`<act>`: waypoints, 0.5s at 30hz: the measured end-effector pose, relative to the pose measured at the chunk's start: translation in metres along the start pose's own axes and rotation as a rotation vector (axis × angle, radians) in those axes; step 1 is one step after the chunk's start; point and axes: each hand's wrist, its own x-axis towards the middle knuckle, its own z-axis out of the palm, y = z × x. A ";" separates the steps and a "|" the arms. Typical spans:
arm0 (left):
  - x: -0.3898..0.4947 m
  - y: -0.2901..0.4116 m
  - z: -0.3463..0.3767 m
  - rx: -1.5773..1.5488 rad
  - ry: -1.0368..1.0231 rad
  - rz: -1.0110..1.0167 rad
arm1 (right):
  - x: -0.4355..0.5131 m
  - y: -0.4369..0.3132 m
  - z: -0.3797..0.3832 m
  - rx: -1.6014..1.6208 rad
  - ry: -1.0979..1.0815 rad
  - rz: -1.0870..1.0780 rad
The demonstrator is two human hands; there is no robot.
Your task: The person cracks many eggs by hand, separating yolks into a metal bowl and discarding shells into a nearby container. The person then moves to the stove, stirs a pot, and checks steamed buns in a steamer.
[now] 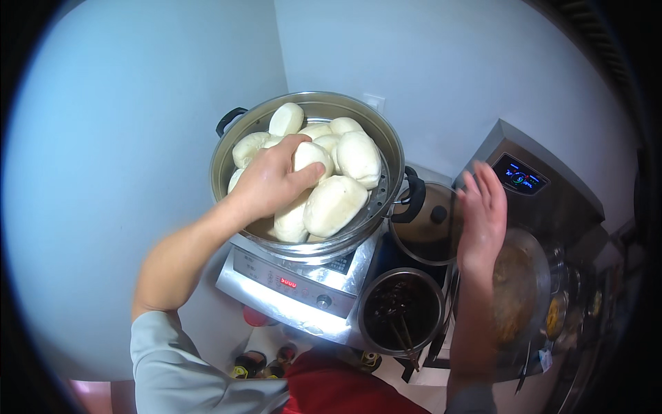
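My left hand reaches into a large metal steamer pot, its thumb and fingers around a white steamed bun. Several more buns, such as the large steamed bun beside my thumb, lie piled on the perforated steamer tray. The pot stands on a steel induction cooker with a lit red display. My right hand is raised to the right of the pot, slightly blurred, fingers extended and holding nothing; it is above the cooking area near a glass-lidded pot.
A metal pot of dark liquid with chopsticks in it stands right of the cooker. Beyond my right forearm are a wok with food and a range hood with a lit panel. Bottles stand below. The pot's black handle juts right.
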 end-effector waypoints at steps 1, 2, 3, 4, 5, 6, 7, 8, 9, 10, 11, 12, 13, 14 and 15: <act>-0.006 0.003 0.000 0.002 0.048 0.041 | 0.006 -0.027 0.029 0.109 -0.213 0.005; -0.011 0.006 0.001 0.010 0.058 0.042 | 0.013 -0.044 0.056 -0.137 -0.305 0.120; -0.016 0.007 0.003 -0.008 0.087 0.081 | 0.020 -0.054 0.081 -0.304 -0.481 0.135; -0.019 0.007 0.004 -0.026 0.119 0.119 | 0.026 -0.060 0.101 -0.335 -0.602 0.245; -0.020 0.006 0.004 -0.076 0.199 0.169 | 0.029 -0.062 0.116 -0.287 -0.770 0.239; -0.020 0.003 0.004 -0.126 0.278 0.217 | 0.033 -0.061 0.128 -0.375 -0.826 0.231; -0.020 0.000 0.003 -0.172 0.335 0.201 | 0.033 -0.053 0.143 -0.427 -0.892 0.169; -0.018 -0.004 -0.001 -0.311 0.401 0.229 | 0.033 -0.048 0.152 -0.530 -0.923 0.169; -0.013 -0.008 -0.008 -0.437 0.393 0.192 | 0.033 -0.046 0.155 -0.585 -1.023 0.093; -0.014 -0.012 -0.012 -0.590 0.385 0.178 | 0.034 -0.044 0.158 -0.694 -1.090 0.078; -0.016 -0.014 -0.016 -0.734 0.362 0.129 | 0.034 -0.042 0.161 -0.833 -1.151 0.073; -0.014 -0.016 -0.020 -0.824 0.328 0.082 | 0.033 -0.038 0.168 -0.774 -1.091 0.083; -0.012 -0.016 -0.024 -0.916 0.291 0.073 | 0.033 -0.036 0.172 -0.460 -1.127 0.193; -0.011 -0.016 -0.026 -1.014 0.263 0.059 | 0.033 -0.033 0.177 -0.206 -1.134 0.346; -0.011 -0.014 -0.027 -1.074 0.229 0.086 | 0.032 -0.030 0.181 0.085 -1.143 0.479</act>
